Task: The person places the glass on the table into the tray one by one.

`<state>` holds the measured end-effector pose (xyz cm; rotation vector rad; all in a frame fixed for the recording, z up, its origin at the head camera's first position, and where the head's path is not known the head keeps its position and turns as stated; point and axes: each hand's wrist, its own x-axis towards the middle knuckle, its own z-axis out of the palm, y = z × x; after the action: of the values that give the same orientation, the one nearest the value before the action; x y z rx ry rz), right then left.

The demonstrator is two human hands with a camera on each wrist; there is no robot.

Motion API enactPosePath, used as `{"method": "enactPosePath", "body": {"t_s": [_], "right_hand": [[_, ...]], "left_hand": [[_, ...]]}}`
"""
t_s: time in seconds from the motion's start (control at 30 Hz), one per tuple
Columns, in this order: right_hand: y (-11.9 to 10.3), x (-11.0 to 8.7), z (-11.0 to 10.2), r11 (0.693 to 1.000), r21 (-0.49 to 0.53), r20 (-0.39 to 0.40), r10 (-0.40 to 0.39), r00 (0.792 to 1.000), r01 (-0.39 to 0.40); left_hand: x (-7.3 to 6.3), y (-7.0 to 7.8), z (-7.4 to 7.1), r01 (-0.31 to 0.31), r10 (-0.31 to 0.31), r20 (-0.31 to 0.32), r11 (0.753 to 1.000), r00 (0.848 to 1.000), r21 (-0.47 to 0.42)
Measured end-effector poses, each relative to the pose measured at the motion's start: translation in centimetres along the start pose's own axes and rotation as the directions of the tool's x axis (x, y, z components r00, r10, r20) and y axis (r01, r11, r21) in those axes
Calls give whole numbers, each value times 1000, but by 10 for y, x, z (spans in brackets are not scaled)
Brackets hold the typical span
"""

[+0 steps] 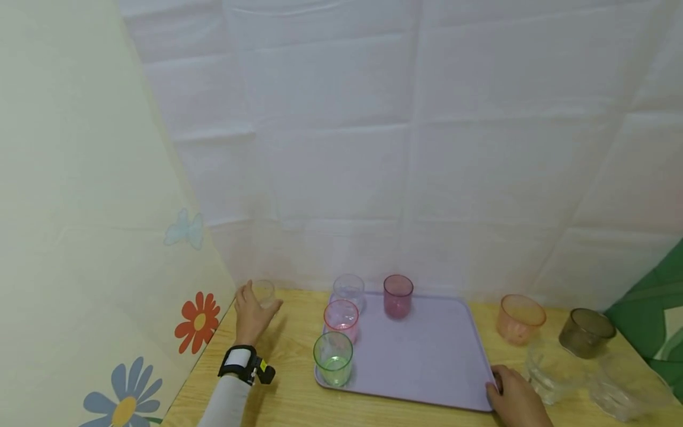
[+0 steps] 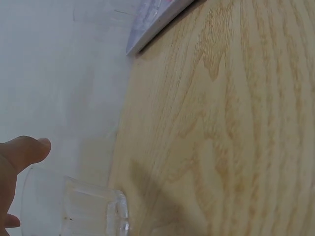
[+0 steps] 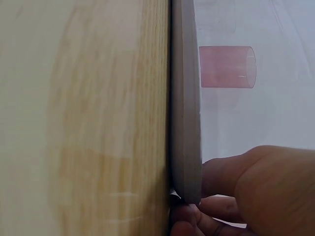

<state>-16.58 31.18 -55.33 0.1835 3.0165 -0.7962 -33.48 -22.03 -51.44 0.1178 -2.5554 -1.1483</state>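
Note:
At the back left of the table stands a clear plastic cup, upright on the wood. My left hand is right behind and beside it, thumb and fingers spread. In the left wrist view the thumb shows apart from the cup's wall. With my right hand I grip the near right corner of the lilac tray, thumb on top and fingers curled beneath. Along the tray's left side stand a green cup, a pink-red cup and another clear cup. A maroon cup stands at its back edge.
Right of the tray stand an orange cup, a smoky grey cup and clear containers, close to my right hand. A white sheet hangs behind the table. A flower-printed panel borders the left.

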Motion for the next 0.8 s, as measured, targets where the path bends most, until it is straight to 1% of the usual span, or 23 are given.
{"method": "enactPosePath", "body": {"t_s": [0.1, 0.23, 0.37, 0.53, 0.67, 0.8], "right_hand": [[0, 0, 0, 1000, 6, 19, 12, 1000, -12], [0, 0, -1, 1000, 9, 12, 13, 1000, -13], [0, -1, -1, 1000, 10, -5, 6, 1000, -6], [0, -1, 0, 1000, 7, -9, 5, 1000, -4], [0, -1, 1, 1000, 4, -16, -1, 1000, 1], [0, -1, 1, 1000, 2, -21, -1, 1000, 1]], "left_hand": [[1, -4, 2, 21, -21, -2, 999, 1000, -28], [3, -7, 4, 57, -58, -4, 994, 998, -88], [4, -8, 5, 100, -103, -4, 980, 995, -172], [4, -11, 5, 144, -147, 6, 963, 989, -226], [5, -16, 6, 168, -166, 29, 951, 986, -258], [5, -20, 6, 170, -165, 42, 944, 985, -284]]}}
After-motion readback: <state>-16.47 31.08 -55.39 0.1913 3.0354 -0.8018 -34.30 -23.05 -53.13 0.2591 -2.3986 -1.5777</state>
